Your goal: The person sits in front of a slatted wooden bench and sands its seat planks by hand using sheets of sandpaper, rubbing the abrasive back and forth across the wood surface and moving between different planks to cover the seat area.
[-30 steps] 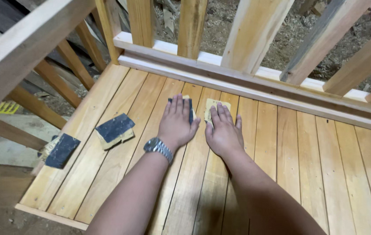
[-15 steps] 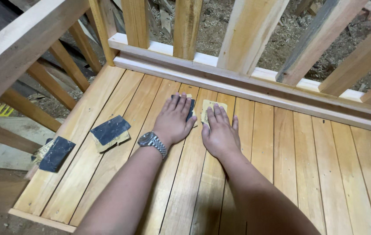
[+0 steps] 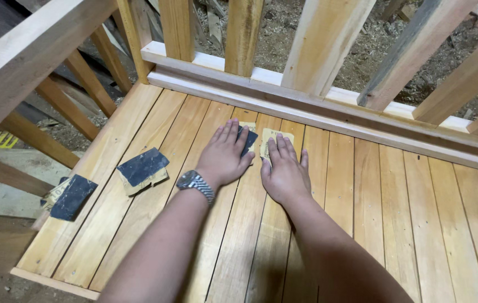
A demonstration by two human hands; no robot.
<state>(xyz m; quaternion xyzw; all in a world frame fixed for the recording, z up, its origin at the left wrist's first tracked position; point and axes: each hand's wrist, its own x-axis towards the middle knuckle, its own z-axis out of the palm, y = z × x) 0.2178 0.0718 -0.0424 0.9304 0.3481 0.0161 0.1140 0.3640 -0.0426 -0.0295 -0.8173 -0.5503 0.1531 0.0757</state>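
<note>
My left hand (image 3: 223,156) lies flat on the wooden plank floor (image 3: 396,213), fingers pressing a dark sandpaper piece (image 3: 249,140); a metal watch (image 3: 195,184) is on that wrist. Right beside it, my right hand (image 3: 283,171) presses flat on a tan sandpaper piece (image 3: 276,136), most of which is hidden under the fingers. Both hands sit side by side, thumbs nearly touching, a short way in front of the bottom rail (image 3: 317,115) of a wooden railing.
Another dark sandpaper sheet on tan backing (image 3: 142,168) lies on the planks to the left. A further dark sheet (image 3: 72,196) rests at the floor's left edge. Upright wooden balusters (image 3: 323,45) stand behind; a sloping handrail (image 3: 20,62) crosses the upper left. Dirt and debris lie beyond.
Both hands stay pressed on their sandpaper pieces, shifting only slightly over the planks near the rail. The loose sheets at the left have not moved.
</note>
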